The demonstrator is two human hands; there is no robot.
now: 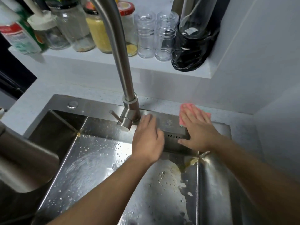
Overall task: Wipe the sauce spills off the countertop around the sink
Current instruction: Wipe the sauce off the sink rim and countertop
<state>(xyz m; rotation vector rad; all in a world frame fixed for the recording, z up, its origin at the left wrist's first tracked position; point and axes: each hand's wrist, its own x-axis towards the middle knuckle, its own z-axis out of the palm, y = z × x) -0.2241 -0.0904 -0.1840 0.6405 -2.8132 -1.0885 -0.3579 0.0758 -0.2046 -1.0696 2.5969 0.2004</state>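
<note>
Nearest the camera, the basin of the sink point(53, 189) is wet with drops. A pale, foamy smear point(170, 177) spreads across its right half, running up into a yellow blob of sauce point(193, 161) lodged in the far right corner. A smaller yellow spot point(78, 134) sits in the far left corner, so the basin itself looks far from clean. Beyond that, the left hand point(147, 137) lies on the steel ledge at the back of the sink, just beside the base of the tap point(129, 114). Its fingers are fairly straight and hold nothing, though blur hides the fingertips. The right hand point(196, 127) is laid flat, fingers straight and spread. It presses a pink cloth point(186, 108) down where the back ledge meets the countertop point(162, 105), not gripping it. The cloth pokes out past the fingertips and at the far right edge. The strip of countertop behind the sink and the stretch to the right of it show no plain sauce marks, but the speckled surface and the blur make small spots hard to rule out. My judgement is that the wipe along the back right is under way and the counter looks mostly done, while the left side is not clearly covered. Farthest back, a shelf point(90, 60) carries jars point(97, 30) and a black bag point(190, 51).
</note>
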